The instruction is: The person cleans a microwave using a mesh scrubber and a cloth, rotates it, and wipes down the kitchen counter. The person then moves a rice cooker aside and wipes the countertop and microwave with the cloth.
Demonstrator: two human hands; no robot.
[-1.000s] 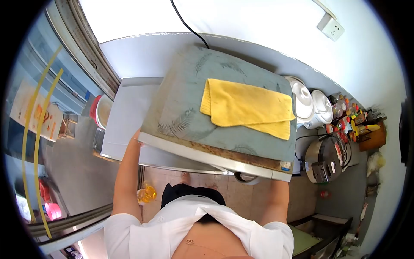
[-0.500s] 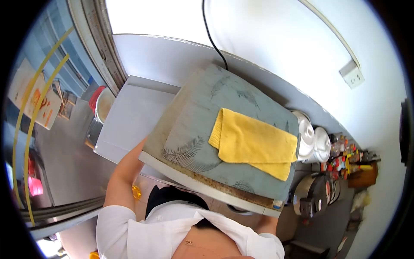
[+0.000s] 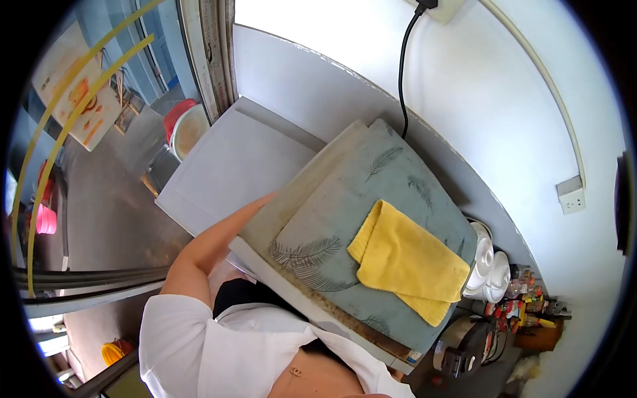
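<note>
A large box-shaped appliance, its top covered by a grey-green mat with feather prints, stands tilted across the view in front of me. A folded yellow cloth lies on the mat's right part. My left arm reaches to the appliance's left side, and the fingers are hidden behind its edge. Of my right arm only a sliver shows below the appliance's near right corner; that hand is hidden too. A black cable runs down the wall behind the appliance.
Left of the appliance is a grey flat surface. White lidded pots, a dark cooker and several bottles and jars stand at the right. A socket is on the wall. A window frame rises at the left.
The view has turned, so the appliance and cloth appear lower, further right and more slanted. My left arm stays at the appliance's left side; my right arm has nearly left the view.
</note>
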